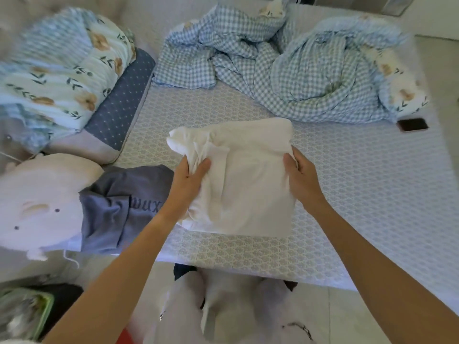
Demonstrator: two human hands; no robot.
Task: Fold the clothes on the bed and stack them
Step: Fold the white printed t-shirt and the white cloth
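A folded white garment (248, 184) lies on the patterned bed sheet (347, 207) near the bed's front edge. My left hand (190, 178) grips its left side, thumb on top of a bunched fold. My right hand (301, 176) grips its right edge with the thumb on top and the fingers tucked behind the cloth. To the left of it, a grey garment with printed letters (119, 207) lies folded at the bed's left front corner.
A crumpled blue checked quilt (285, 68) fills the far part of the bed. A dark phone (412, 124) lies at the right. A floral quilt bundle (62, 70) on a dotted grey pillow (116, 108) and a white plush toy (42, 207) sit at the left.
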